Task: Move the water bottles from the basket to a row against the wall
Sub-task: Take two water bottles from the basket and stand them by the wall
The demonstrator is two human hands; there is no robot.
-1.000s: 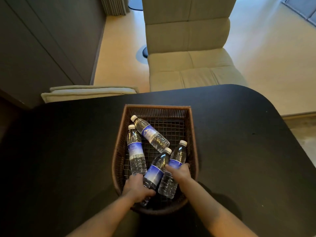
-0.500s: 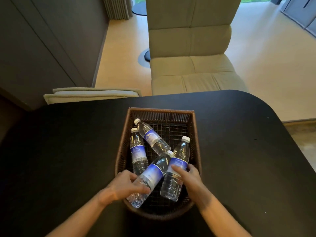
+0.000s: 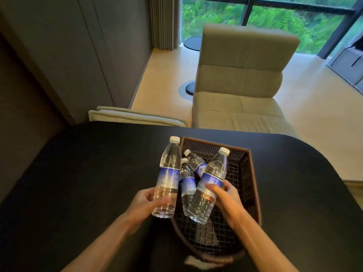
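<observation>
Currently: left hand (image 3: 144,203) closed round lower body of one water bottle (image 3: 168,177), held upright and clear of the basket (image 3: 253,185), just left of its left rim, white cap up and blue label facing the camera. Right hand (image 3: 225,195) wrapped round the middle of a second water bottle (image 3: 208,185), thumb across the blue label, bottle tilted with cap up and to the right, base hanging above the basket floor. Two further bottles left lying in the basket: one (image 3: 186,183) between the two held bottles, cap pointing far; another (image 3: 195,163) beyond it, angled, cap toward far left, partly hidden by the held bottles. Brown woven basket sitting on black tabletop (image 3: 88,173), toward the right half, near edge blurred. Beige chair (image 3: 241,81) beyond the far edge of the tabletop; grey wall panels (image 3: 68,46) at far left; window (image 3: 275,18) with greenery at far end.
</observation>
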